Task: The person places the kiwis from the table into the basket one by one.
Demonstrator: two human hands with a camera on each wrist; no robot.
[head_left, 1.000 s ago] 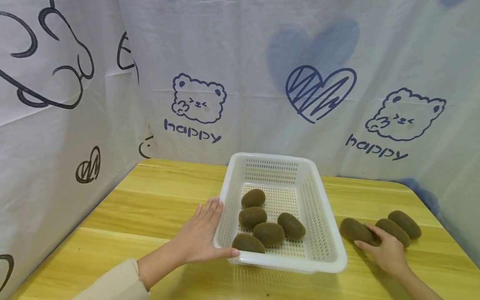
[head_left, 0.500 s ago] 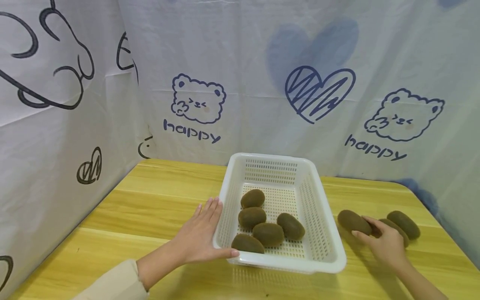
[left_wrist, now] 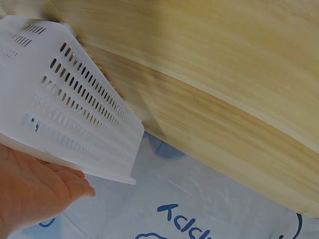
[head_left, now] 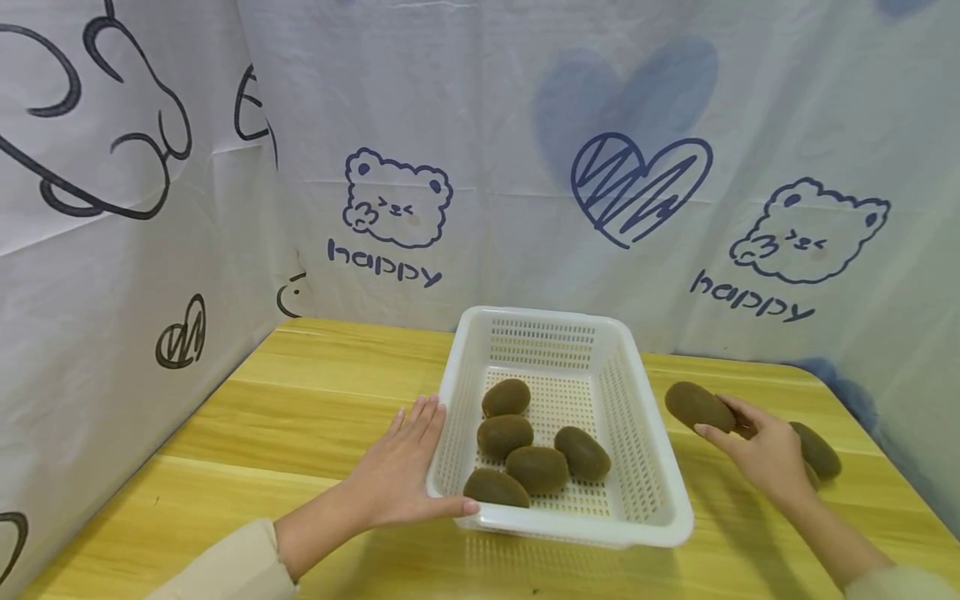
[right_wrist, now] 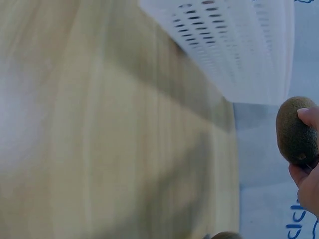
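Note:
My right hand (head_left: 765, 454) pinches a brown kiwi (head_left: 697, 406) between thumb and fingers, raised over the table right of the basket. The right wrist view shows the same kiwi (right_wrist: 295, 130) with the thumb on its side. A white plastic basket (head_left: 652, 417) stands in the middle, holding several kiwis such as one (head_left: 537, 469) near its front. Against its left side rests my left hand (head_left: 397, 471), fingers straight along the rim and thumb on the front corner. In the left wrist view that hand (left_wrist: 42, 191) lies at the basket's rim (left_wrist: 99, 172).
Behind my right hand a kiwi (head_left: 816, 450) lies on the wooden table (head_left: 300, 417), with another mostly hidden by the hand. A white printed cloth (head_left: 517, 167) hangs along the back and left edges of the table.
My right hand has lifted the kiwi off the table and moved it up and slightly left. The left hand and the basket have stayed put.

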